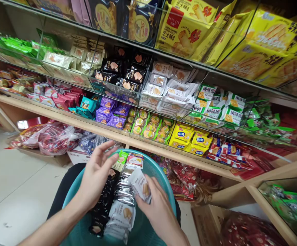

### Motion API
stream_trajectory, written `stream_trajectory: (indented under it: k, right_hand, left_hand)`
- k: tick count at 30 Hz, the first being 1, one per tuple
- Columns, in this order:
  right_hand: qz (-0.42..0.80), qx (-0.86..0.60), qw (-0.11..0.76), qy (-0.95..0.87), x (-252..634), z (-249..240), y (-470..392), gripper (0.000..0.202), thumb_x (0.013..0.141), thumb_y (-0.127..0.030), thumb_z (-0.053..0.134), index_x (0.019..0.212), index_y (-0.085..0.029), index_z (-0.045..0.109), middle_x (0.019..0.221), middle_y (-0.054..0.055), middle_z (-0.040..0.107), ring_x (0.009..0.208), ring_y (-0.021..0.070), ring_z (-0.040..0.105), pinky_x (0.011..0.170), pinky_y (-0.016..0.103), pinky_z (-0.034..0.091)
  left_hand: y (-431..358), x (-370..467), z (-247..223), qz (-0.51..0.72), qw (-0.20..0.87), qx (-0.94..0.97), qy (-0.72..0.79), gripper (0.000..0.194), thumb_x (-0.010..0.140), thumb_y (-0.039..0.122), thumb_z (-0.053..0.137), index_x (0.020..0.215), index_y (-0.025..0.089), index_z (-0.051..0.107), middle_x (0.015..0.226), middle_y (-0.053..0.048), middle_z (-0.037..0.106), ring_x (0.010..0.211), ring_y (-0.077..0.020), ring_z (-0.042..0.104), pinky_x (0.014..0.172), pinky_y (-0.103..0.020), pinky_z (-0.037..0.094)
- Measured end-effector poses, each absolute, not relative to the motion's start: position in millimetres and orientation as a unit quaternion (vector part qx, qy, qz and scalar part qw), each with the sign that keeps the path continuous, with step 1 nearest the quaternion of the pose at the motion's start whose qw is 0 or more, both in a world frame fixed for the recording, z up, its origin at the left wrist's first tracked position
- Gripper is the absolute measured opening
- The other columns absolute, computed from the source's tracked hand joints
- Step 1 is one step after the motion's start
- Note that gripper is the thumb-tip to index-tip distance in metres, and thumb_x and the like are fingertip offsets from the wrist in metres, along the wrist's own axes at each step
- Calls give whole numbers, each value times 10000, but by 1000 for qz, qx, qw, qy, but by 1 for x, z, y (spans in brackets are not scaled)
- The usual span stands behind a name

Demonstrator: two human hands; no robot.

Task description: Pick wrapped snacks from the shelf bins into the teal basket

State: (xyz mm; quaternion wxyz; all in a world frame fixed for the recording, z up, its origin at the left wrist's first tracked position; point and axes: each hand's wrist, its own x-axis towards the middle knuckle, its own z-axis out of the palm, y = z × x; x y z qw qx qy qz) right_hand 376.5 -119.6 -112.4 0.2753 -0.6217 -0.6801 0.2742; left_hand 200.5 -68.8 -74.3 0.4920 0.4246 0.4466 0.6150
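A teal plastic basket (73,201) rests at my lap. Inside it lie a row of black snack packets (103,201) and, beside that, a row of silver and white snack packets (123,201). A green packet (121,159) and a red-and-white packet (135,161) sit at the basket's far end. My right hand (156,201) grips a white snack packet (140,184) above the silver row. Raised over the left side of the basket, my left hand (97,174) has its fingers apart and holds nothing.
Glass-fronted shelves ahead hold white packets (172,87), black packets (125,70), purple packets (111,111) and yellow packets (189,138). Plastic bags of red-wrapped goods (57,138) lie below at left. A cardboard box (205,223) stands at lower right.
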Motion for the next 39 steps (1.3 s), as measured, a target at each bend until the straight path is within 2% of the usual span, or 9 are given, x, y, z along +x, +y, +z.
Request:
stream_trajectory:
  k: [7, 11, 14, 18, 24, 29, 34, 36, 39]
  right_hand:
    - [266, -566, 131, -770, 362, -137, -126, 528, 712, -117, 591, 1221, -239, 519, 1122, 61, 610, 1053, 277, 555, 883, 374, 466]
    - [263, -550, 75, -789, 356, -155, -128, 640, 733, -109, 561, 1344, -214, 404, 1256, 84, 555, 1177, 311, 475, 996, 444, 397]
    - [263, -552, 74, -788, 355, -165, -130, 676, 754, -118, 538, 1389, -233, 338, 1299, 68, 529, 1235, 314, 412, 1059, 468, 324]
    - [249, -550, 90, -792, 354, -166, -132, 629, 756, -123, 527, 1350, -257, 371, 1222, 46, 561, 1147, 298, 451, 996, 472, 362]
    - [216, -548, 84, -804, 351, -162, -128, 470, 687, -77, 534, 1124, -249, 506, 1102, 52, 566, 1020, 274, 501, 860, 426, 419]
    - [207, -544, 89, -809, 350, -168, -126, 529, 711, -90, 536, 1200, -278, 467, 1187, 70, 528, 1095, 285, 472, 898, 433, 399]
    - [193, -561, 87, -800, 349, -168, -124, 418, 715, -141, 613, 1101, -279, 531, 1152, 59, 551, 1077, 293, 491, 900, 452, 408]
    - [190, -568, 87, -796, 350, -168, -121, 445, 686, -173, 671, 1093, -290, 536, 1130, 51, 563, 1040, 298, 513, 872, 461, 431]
    - [181, -562, 86, -802, 352, -178, -113, 666, 596, -222, 773, 1188, -318, 486, 1148, 56, 565, 1027, 315, 531, 836, 472, 462]
  left_hand:
    - [-70, 181, -69, 672, 422, 415, 445, 359, 767, 332, 691, 1096, 266, 563, 1242, -23, 559, 1207, -246, 475, 1036, -428, 376]
    - [-70, 179, -71, 681, 412, 402, 453, 372, 737, 350, 711, 1074, 258, 583, 1202, -29, 580, 1162, -266, 502, 1027, -481, 371]
    - [-69, 177, -71, 682, 409, 401, 454, 367, 733, 352, 711, 1066, 256, 590, 1187, -30, 589, 1154, -265, 504, 1028, -487, 367]
    - [-69, 176, -71, 677, 407, 404, 461, 363, 723, 359, 714, 1050, 249, 600, 1151, -37, 605, 1123, -265, 522, 1006, -472, 385]
    - [-71, 177, -70, 668, 390, 416, 479, 366, 723, 364, 701, 1056, 252, 597, 1107, -32, 626, 1090, -235, 545, 954, -371, 432]
    - [-71, 177, -66, 667, 389, 411, 484, 375, 709, 383, 707, 1042, 248, 601, 1065, -32, 637, 1068, -236, 564, 934, -342, 451]
    - [-70, 178, -62, 666, 385, 412, 488, 405, 698, 402, 709, 1057, 251, 597, 1082, -35, 637, 1072, -252, 568, 965, -377, 445]
    - [-69, 178, -59, 659, 375, 419, 499, 411, 697, 405, 706, 1061, 250, 599, 1072, -36, 641, 1074, -256, 566, 978, -385, 439]
    - [-66, 179, -57, 652, 366, 428, 508, 428, 686, 422, 707, 1063, 247, 603, 1065, -41, 646, 1072, -262, 564, 960, -377, 457]
